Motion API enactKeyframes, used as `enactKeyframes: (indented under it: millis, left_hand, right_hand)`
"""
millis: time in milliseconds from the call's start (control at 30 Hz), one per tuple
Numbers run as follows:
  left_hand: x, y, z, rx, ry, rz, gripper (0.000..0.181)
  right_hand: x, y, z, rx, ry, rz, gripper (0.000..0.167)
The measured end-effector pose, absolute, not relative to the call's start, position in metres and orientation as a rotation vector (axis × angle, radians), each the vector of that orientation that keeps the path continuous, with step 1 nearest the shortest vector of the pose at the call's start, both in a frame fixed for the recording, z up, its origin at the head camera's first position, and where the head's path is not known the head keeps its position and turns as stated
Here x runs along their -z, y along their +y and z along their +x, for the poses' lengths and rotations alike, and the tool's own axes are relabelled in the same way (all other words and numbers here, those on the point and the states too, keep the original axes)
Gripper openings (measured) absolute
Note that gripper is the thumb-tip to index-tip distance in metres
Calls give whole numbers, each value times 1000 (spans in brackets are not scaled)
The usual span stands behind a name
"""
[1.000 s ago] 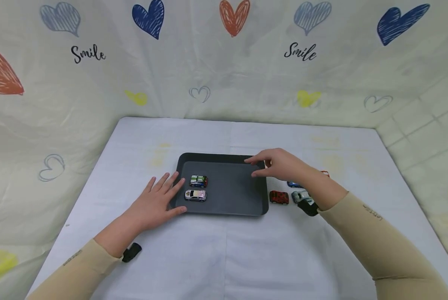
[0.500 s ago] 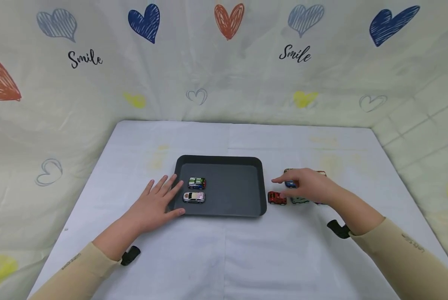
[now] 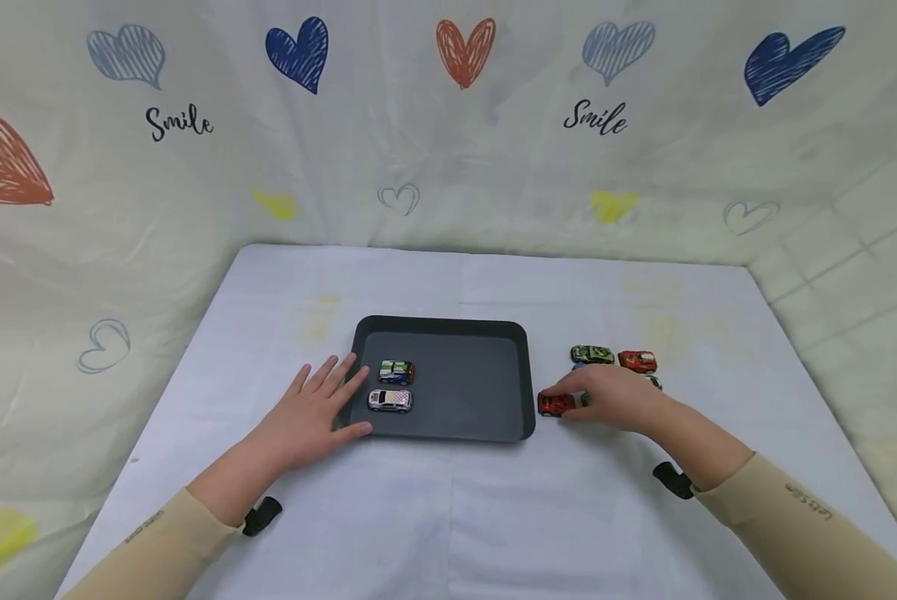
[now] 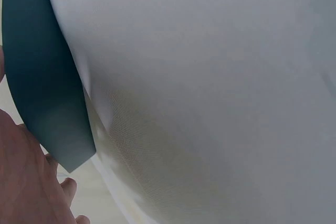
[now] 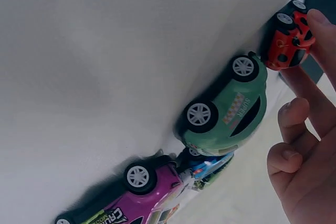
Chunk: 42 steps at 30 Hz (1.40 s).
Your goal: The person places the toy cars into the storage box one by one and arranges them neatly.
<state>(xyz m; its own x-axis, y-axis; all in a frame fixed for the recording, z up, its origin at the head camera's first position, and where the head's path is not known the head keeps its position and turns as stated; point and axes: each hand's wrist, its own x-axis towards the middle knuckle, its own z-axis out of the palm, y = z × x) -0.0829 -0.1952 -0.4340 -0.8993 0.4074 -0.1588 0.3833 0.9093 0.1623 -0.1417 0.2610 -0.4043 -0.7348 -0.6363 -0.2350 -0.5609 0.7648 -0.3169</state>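
Observation:
My left hand (image 3: 298,421) lies with spread, straight fingers on the left edge of a dark grey tray (image 3: 474,383). Inside the tray, near those fingers, a green-and-white toy car (image 3: 397,372) and a white toy car (image 3: 390,401) sit one behind the other. Just beyond the tray's right edge, my right hand (image 3: 617,400) pinches a red toy car (image 3: 553,404) between thumb and index finger. The right wrist view shows this red car (image 5: 289,43) with the thumb on its side, the other fingers curled back. Behind it stands a green toy car (image 5: 231,106).
Right of the tray are more toy cars: a dark green one (image 3: 593,354), another red one (image 3: 638,361) and, in the right wrist view, a purple one (image 5: 147,198). A blue one is mostly hidden by my right hand. White cloth (image 3: 448,517) covers the table.
My right hand has moved from above the tray's right edge, rightward and down to the cars, and has taken hold of the red car. My left hand has stayed on the tray edge.

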Motion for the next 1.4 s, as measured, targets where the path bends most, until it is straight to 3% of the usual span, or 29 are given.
enactKeyframes:
  millis: [567,967,1400]
  left_hand:
    - [435,-197,-81,-198,2893,618,89]
    - [435,-198,-81,-179,2883,617,88]
    - [435,-197,-83,-182,2878,619,91]
  right_hand:
    - [411,259,-139,312,2646,-925,42]
    - [415,260,-147,459,2581,-805,39]
    - [395,271,-153,607,2606,-591,41]
